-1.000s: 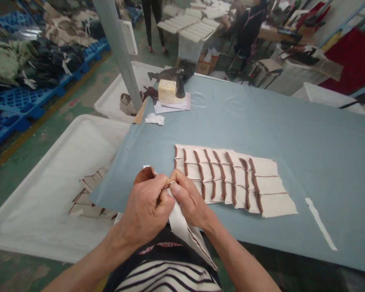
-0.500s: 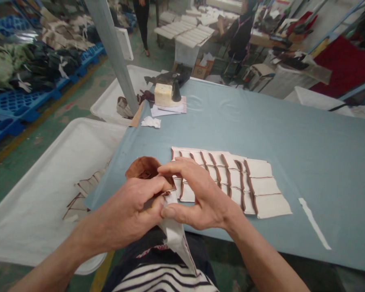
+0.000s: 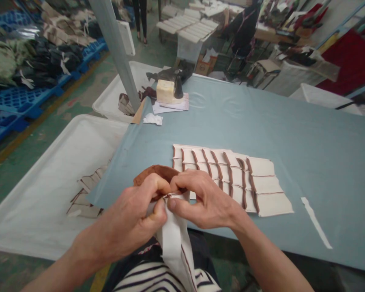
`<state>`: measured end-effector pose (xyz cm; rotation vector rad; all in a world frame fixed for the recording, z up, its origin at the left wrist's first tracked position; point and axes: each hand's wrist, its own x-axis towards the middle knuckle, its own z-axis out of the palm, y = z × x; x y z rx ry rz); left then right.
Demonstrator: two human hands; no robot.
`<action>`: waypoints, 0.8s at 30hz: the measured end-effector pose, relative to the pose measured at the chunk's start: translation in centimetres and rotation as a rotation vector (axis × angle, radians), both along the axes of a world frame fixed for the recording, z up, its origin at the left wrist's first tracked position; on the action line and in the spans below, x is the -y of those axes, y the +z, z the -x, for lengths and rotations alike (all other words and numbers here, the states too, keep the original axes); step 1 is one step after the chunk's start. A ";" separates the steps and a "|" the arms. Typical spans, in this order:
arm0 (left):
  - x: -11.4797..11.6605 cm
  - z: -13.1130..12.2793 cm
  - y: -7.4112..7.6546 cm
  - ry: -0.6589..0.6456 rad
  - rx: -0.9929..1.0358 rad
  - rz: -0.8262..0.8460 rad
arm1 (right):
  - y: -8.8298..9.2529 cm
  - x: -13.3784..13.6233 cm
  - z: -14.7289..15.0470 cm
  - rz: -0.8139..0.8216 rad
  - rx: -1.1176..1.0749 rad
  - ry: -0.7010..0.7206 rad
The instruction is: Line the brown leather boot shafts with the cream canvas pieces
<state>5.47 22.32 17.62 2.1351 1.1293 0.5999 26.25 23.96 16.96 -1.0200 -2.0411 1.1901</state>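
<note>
Between both hands is a sewn fabric piece with a brown outer part [image 3: 153, 170] and a white strip [image 3: 172, 239] hanging down toward my lap. My left hand [image 3: 147, 202] pinches its folded edge between thumb and fingers. Close against it, my right hand [image 3: 194, 196] pinches the same edge, the thumb tips almost meeting. The fingers cover most of the seam they grip. Just beyond my right hand, overlapping cream fabric pieces with brown edges [image 3: 270, 182] lie in a row on the blue-grey table [image 3: 231, 125].
A white strip [image 3: 316, 223] lies on the table at right. Near the far left corner are a yellowish block [image 3: 166, 91] and crumpled white paper [image 3: 153, 119]. A white bin [image 3: 63, 162] with fabric pieces stands at left, near a metal post [image 3: 117, 52]. A person [image 3: 245, 28] sits at the back.
My right fingers have closed in from a looser, spread grasp to a pinch beside my left hand. The brown part sits lower, and the white strip hangs straighter and more in view.
</note>
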 end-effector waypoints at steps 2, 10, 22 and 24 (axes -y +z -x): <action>0.3 -0.2 -0.3 0.006 0.005 -0.150 | -0.1 0.3 0.2 0.123 -0.063 -0.022; 0.4 0.7 -4.2 -0.199 0.195 -0.510 | -1.4 2.4 1.4 0.639 -0.373 -0.094; 2.2 1.9 -2.8 -0.105 0.101 -0.198 | -1.5 3.7 0.9 0.289 -0.142 -0.125; 2.2 2.3 -1.2 -0.156 0.051 0.008 | -0.9 4.0 0.6 0.123 -0.090 -0.105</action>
